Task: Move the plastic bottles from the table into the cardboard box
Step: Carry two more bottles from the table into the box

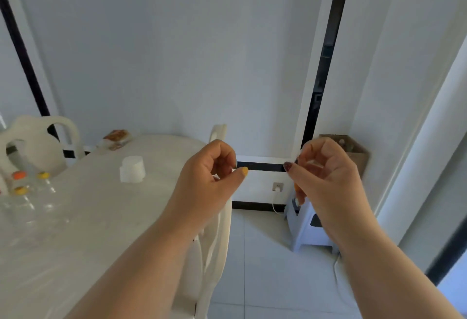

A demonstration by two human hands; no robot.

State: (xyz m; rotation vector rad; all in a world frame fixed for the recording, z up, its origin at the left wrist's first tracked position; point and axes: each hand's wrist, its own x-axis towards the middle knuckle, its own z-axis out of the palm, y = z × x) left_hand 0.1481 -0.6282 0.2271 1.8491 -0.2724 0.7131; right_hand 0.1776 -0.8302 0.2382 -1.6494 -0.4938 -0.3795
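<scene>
Several clear plastic bottles (27,187) with orange and yellow caps lie on the white table (83,220) at its far left. The brown cardboard box (356,152) stands in the room's corner at the right, partly hidden behind my right hand. My right hand (326,177) is raised in front of the box with its fingers curled around a clear plastic bottle (297,192). Only a glint of the bottle and orange bits show past the fingers. My left hand (209,179) hovers over the table's right edge, fingers curled in, thumb near the index finger, nothing in it.
A white lump of tissue or plastic (132,168) and a wrapped snack (115,138) lie on the table. White chairs stand at the far left (40,141) and at the table's right side (214,243). A pale plastic stool (310,232) stands below the box, with a wall socket and cable (277,187) beside it.
</scene>
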